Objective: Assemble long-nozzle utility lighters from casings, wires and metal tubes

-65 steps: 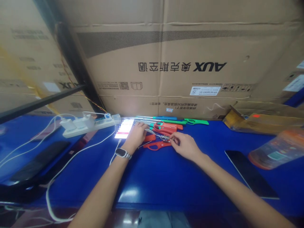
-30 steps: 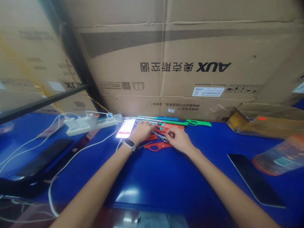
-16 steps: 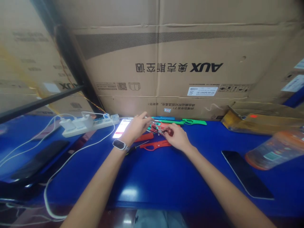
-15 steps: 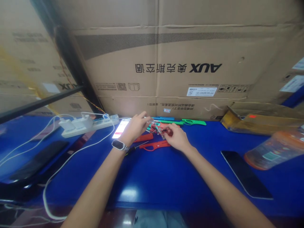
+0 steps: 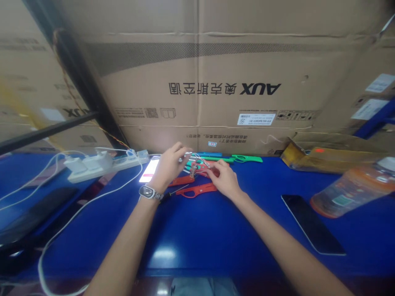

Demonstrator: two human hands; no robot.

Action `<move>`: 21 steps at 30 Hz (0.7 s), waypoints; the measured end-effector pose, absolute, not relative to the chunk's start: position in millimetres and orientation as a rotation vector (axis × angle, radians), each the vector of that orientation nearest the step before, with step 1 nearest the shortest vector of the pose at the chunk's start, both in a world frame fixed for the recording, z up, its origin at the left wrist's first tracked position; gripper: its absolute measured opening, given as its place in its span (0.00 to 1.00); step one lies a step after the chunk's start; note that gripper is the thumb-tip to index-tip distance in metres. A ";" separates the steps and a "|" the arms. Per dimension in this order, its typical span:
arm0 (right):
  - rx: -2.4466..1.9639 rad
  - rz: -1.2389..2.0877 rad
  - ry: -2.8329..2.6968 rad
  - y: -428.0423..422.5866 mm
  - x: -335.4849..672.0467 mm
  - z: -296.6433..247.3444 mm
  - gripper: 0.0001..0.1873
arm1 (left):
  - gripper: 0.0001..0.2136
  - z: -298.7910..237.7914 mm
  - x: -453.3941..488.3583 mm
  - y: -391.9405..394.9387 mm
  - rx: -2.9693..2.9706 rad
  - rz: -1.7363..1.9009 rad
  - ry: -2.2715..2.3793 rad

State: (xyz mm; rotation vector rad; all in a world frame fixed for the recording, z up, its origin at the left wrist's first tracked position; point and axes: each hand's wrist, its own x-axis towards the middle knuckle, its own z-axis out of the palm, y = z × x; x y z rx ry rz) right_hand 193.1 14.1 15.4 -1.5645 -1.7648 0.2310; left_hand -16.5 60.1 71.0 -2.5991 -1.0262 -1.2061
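Observation:
My left hand [image 5: 173, 163], with a watch [image 5: 147, 191] on the wrist, is closed with its fingertips on a thin pale wire [image 5: 197, 157]. The wire stretches across to my right hand [image 5: 224, 177], whose thumb and fingers pinch its other end. Beneath and between the hands lies a pile of red and green plastic parts, too jumbled to separate. Nearer me are a red handle-shaped casing [image 5: 197, 190] with a trigger loop and another red casing [image 5: 182, 180]. A screwdriver [image 5: 177, 190] lies beside them, its handle partly behind my left wrist.
Behind the pile lies a green casing [image 5: 248, 158]. A lit phone [image 5: 148, 170] is left of my hand, near a power strip [image 5: 120, 163] with white cables. At right are a dark phone [image 5: 311, 224], a plastic bottle [image 5: 345, 196] and an open carton [image 5: 327, 158]. Cardboard [image 5: 148, 82] stands behind.
The view has turned slightly right. A dark red piece visible at my right fingertips earlier no longer shows there. The wire between my hands is now more stretched out.

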 end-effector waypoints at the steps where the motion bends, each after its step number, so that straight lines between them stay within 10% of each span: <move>1: -1.552 0.228 -1.755 13.5 192.3 15.3 0.07 | 0.09 69.6 -16.2 60.0 -2.613 -1.259 -1.023; 11: -1.512 0.188 -1.648 11.6 172.0 17.4 0.21 | 0.06 73.8 -10.3 52.3 -2.635 -1.590 -0.993; 21: -1.408 0.394 -1.568 20.2 168.2 17.2 0.08 | 0.06 74.4 -14.1 47.6 -2.604 -1.609 -1.102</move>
